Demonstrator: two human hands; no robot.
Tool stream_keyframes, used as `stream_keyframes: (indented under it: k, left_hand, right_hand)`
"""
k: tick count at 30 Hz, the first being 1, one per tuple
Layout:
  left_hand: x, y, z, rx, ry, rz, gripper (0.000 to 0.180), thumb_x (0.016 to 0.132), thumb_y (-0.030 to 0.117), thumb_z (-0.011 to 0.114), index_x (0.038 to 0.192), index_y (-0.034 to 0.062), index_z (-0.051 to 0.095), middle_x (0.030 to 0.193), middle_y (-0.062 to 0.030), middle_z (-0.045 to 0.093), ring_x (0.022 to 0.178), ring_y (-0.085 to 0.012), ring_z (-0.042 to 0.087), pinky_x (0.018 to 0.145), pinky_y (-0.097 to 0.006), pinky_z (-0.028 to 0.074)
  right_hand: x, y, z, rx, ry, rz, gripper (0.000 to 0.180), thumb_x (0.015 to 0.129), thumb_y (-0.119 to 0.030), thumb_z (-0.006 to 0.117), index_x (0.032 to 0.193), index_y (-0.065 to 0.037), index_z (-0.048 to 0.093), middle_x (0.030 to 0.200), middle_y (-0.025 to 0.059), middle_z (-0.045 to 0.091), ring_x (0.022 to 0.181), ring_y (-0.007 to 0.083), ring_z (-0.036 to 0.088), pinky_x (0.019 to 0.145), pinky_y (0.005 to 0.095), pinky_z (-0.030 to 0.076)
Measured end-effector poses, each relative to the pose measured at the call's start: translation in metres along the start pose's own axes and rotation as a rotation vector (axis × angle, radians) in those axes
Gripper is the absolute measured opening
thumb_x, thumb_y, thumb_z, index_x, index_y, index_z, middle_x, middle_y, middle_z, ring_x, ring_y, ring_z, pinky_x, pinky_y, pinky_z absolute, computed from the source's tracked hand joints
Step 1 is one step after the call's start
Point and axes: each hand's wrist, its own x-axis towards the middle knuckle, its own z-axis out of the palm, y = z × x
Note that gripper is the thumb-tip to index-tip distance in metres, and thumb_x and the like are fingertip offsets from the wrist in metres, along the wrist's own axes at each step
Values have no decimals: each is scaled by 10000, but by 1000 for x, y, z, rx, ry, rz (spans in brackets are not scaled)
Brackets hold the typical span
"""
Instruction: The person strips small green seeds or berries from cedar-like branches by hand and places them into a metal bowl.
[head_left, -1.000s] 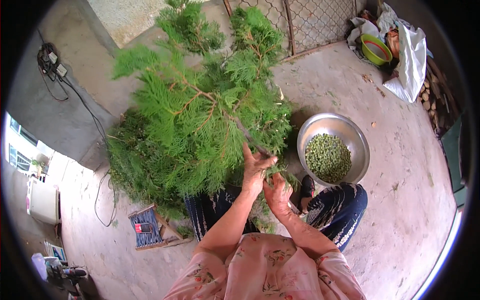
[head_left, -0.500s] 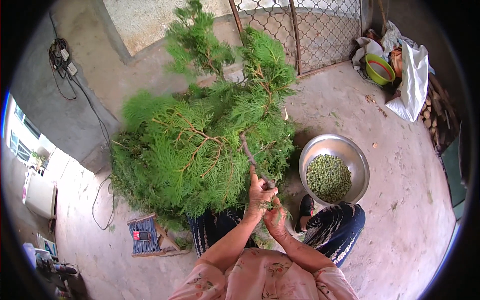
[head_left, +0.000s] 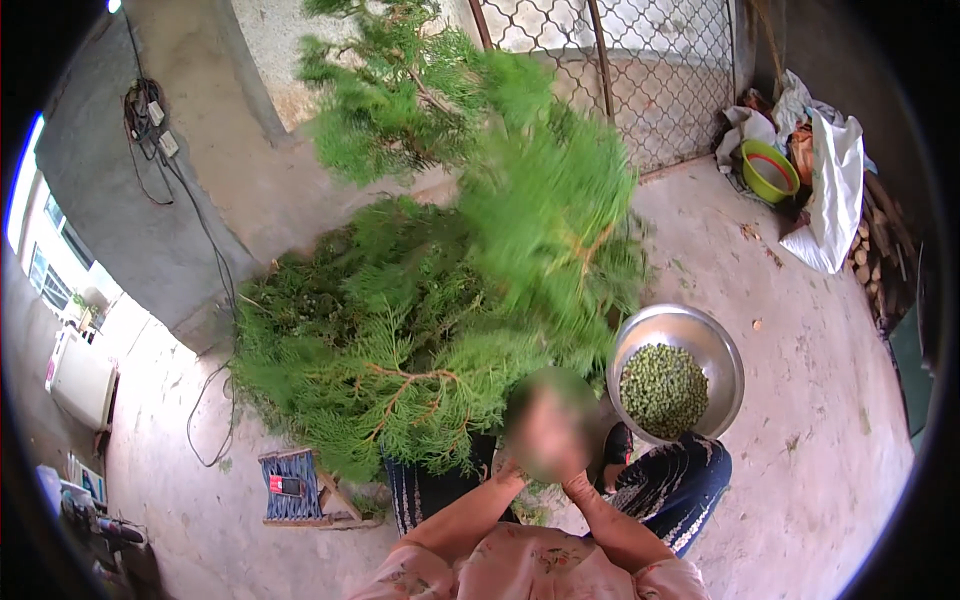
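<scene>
Left hand (head_left: 527, 428) and right hand (head_left: 570, 450) were close together, blurred out; couldn't tell if fingers were gripping. Leafy green branches (head_left: 410, 340) spread just beyond them. Metal bowl (head_left: 724, 368) sat right.

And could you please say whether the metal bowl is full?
Partly full: small green pieces lie in the metal bowl, its upper wall bare.

At my twelve o'clock the leafy branches (head_left: 430, 310) are vivid green with orange-brown stems; at four, green pieces (head_left: 665, 395) fill a silvery bowl (head_left: 702, 335). At six I wear a pink, flower-printed top (head_left: 540, 565), and dark-blue trousers (head_left: 670, 482) streaked white. My two o'clock has a lime-green basin (head_left: 760, 187), red-ringed, and a white sack (head_left: 838, 190).
</scene>
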Motion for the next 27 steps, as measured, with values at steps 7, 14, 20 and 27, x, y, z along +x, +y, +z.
stream_keyframes:
  k: [7,14,20,27]
  left_hand:
    - [18,137,35,-425,232,218,272,817,138,383,1019,49,540,647,-47,522,597,-175,510,567,-322,461]
    - [17,10,-1,-114,-84,550,172,835,107,524,976,13,554,792,-76,597,683,-175,575,521,-266,465]
    - [-35,13,-7,-65,-18,-85,177,814,179,514,892,36,585,874,-144,592,758,-271,563,639,-384,445]
    - [-61,42,8,311,-57,263,158,772,217,568,834,75,594,949,-118,581,916,-256,524,835,-348,394]
  right_hand:
    - [4,-35,-42,-100,-244,152,482,890,-157,410,1322,-20,248,1343,103,309,1236,203,284,1040,320,197]
    - [-5,-5,-38,14,-121,39,421,836,-178,486,1197,-34,323,1186,93,379,1073,195,338,909,322,250]
    - [4,-34,-42,425,-307,156,334,814,-136,509,1093,-45,351,1062,68,409,933,164,356,792,295,273]
    - [-27,-34,-41,793,-263,355,241,790,-88,536,973,-58,382,916,39,444,771,129,377,657,265,300]
